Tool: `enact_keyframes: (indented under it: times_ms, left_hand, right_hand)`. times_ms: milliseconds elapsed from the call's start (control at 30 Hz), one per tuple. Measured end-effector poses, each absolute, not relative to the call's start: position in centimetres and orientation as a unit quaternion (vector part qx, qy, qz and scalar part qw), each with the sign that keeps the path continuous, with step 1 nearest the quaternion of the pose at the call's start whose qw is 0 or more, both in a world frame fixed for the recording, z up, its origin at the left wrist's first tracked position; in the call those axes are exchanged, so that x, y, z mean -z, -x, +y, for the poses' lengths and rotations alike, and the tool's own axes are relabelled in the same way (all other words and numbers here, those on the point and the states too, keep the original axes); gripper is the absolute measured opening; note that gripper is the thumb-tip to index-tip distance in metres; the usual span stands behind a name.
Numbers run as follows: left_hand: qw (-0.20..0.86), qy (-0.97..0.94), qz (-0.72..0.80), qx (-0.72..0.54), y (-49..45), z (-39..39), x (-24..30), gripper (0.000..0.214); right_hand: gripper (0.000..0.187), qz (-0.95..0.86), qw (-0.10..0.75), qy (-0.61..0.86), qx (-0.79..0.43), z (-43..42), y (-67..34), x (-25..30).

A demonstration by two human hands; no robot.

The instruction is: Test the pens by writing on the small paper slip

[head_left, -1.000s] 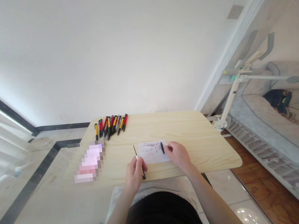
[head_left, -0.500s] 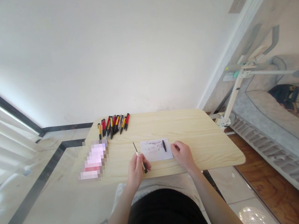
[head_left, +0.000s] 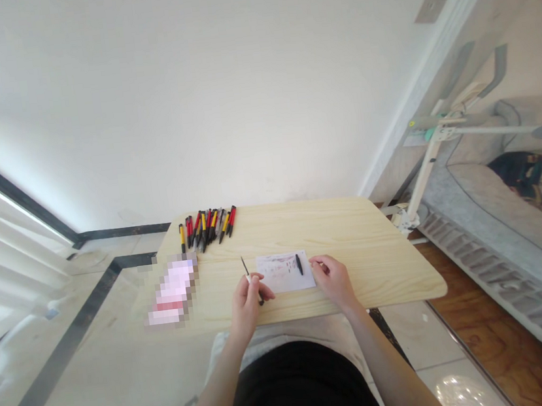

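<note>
My left hand (head_left: pixel 245 303) is closed around a partly dismantled pen (head_left: pixel 248 275). Its white part and thin dark rod point up and away from me, and a black end shows below the fingers. A sheet of white paper (head_left: pixel 281 285) with dark scribbles lies between my hands. On its right side rests a short black pen part (head_left: pixel 299 265). Beside the paper's right edge, my right hand (head_left: pixel 334 281) is on the table with its thumb and fingertips drawn together. Whatever may be between those fingertips is too small to make out.
Several red, yellow and grey pens (head_left: pixel 207 227) lie in a bunch at the table's back left. A blurred-out pink and white object (head_left: pixel 176 290) sits at the left edge. The wooden table (head_left: pixel 354 232) stands before a white wall; a sofa (head_left: pixel 488 202) is at right.
The fingers of my left hand have shifted on the pen, and less of its black lower end shows. My right fingers have changed their bend slightly. The paper and black part stay put.
</note>
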State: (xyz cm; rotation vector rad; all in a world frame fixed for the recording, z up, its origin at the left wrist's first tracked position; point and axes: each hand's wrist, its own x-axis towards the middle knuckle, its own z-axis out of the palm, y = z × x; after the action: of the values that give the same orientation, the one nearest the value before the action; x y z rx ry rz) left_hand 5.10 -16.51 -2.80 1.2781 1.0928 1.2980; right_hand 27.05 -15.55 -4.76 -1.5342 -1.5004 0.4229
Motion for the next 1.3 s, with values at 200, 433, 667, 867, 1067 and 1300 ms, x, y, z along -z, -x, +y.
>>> enact_keyframes:
  times_ms: [200,433,667,867,1067,1300]
  left_hand:
    - [0.5,-0.517,0.444,-0.534,-5.2,-16.2,3.2,0.026]
    - [0.465,-0.558,0.463,-0.508,-5.8,-16.9,3.6,0.027]
    - [0.409,-0.601,0.478,-0.493,-5.6,-17.2,3.7,0.024]
    - [0.391,-0.608,0.492,-0.485,-5.7,-17.2,3.4,0.023]
    - [0.386,-0.645,0.496,-0.434,-5.6,-17.5,3.2,0.024]
    - [0.359,-0.702,0.486,-0.378,-5.7,-17.6,3.1,0.028]
  right_hand:
    - [0.021,-0.589,0.485,0.615,-0.199,-15.7,-27.1,4.7]
    - [0.033,-0.547,0.543,0.603,-0.206,-15.3,-27.4,5.3]
    - [0.034,-0.486,0.573,0.623,-0.216,-15.1,-27.6,5.7]
    - [0.024,-0.506,0.56,0.631,-0.18,-15.1,-27.8,5.1]
    - [0.021,-0.495,0.583,0.622,-0.167,-15.6,-26.9,4.6]
    - [0.016,-0.357,0.671,0.471,-0.447,-16.5,-22.1,3.3]
